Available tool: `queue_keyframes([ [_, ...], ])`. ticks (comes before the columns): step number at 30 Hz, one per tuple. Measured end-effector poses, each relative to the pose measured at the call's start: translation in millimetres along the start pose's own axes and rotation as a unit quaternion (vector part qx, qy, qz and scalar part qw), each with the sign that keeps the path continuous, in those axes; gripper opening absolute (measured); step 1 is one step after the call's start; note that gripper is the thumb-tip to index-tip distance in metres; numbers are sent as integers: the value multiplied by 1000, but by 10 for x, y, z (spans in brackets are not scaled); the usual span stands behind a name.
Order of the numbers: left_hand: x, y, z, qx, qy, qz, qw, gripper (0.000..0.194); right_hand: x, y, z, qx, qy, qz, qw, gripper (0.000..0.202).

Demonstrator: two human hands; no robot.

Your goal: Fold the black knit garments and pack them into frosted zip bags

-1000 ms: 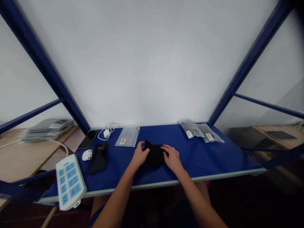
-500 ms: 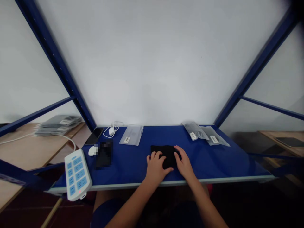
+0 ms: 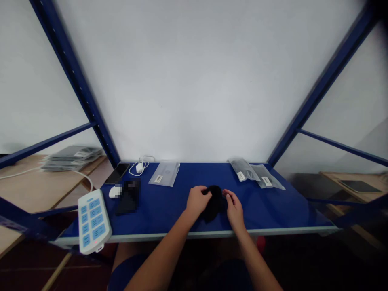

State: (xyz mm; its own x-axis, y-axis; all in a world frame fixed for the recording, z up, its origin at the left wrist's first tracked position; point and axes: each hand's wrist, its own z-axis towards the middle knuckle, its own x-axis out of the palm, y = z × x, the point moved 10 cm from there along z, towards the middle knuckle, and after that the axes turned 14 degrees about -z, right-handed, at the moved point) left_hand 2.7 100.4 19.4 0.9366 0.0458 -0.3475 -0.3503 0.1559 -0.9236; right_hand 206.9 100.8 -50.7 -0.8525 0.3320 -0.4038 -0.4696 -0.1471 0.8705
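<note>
A soft black piece of cloth [image 3: 214,204] is bunched up near the front middle of the blue table, its exact kind not clear to me. My left hand [image 3: 198,200] grips it from the left, thumb pressed on top and fingers curled behind. At its right edge is my right hand [image 3: 234,206], thumb and fingers drawn together in a pinch. Whether a bit of the cloth is between those fingertips is too small to see.
On the blue table [image 3: 169,214] lie a clear bag [image 3: 165,173], two grey bags [image 3: 244,169] at the back right, a phone [image 3: 117,173], a white charger [image 3: 140,167] and a blurred dark item [image 3: 129,198]. A power strip [image 3: 94,222] overhangs the left front edge.
The black cloth lay flat and wide under both spread hands; now it is gathered into a narrower bunch. My left hand has closed on it, and the right fingers have drawn into a pinch.
</note>
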Motion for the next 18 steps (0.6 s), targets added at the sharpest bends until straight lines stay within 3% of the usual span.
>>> queue_keyframes([
  [2, -427, 48, -45, 3, -57, -88, 994, 25, 9, 23, -13, -4, 5, -14, 1000, 43],
  [5, -1173, 331, -191, -6, -160, -182, 970, 29, 73, 188, -59, -51, 27, -67, 996, 45],
  [8, -1606, 723, -342, -38, -152, -107, 982, 38, 225, 475, -165, -146, 69, -154, 975, 42],
  [11, -1802, 946, -494, -32, -138, 27, 989, 52, 432, 615, -285, -193, 136, -249, 939, 35],
  [13, -1837, 901, -576, 8, -149, 99, 984, 73, 519, 622, -340, -200, 174, -289, 920, 34],
  [15, -1742, 737, -620, 73, -127, 158, 976, 86, 526, 598, -365, -200, 200, -304, 910, 35],
  [18, -1447, 582, -644, 124, -18, 206, 970, 80, 382, 497, -348, -186, 223, -318, 903, 38],
])
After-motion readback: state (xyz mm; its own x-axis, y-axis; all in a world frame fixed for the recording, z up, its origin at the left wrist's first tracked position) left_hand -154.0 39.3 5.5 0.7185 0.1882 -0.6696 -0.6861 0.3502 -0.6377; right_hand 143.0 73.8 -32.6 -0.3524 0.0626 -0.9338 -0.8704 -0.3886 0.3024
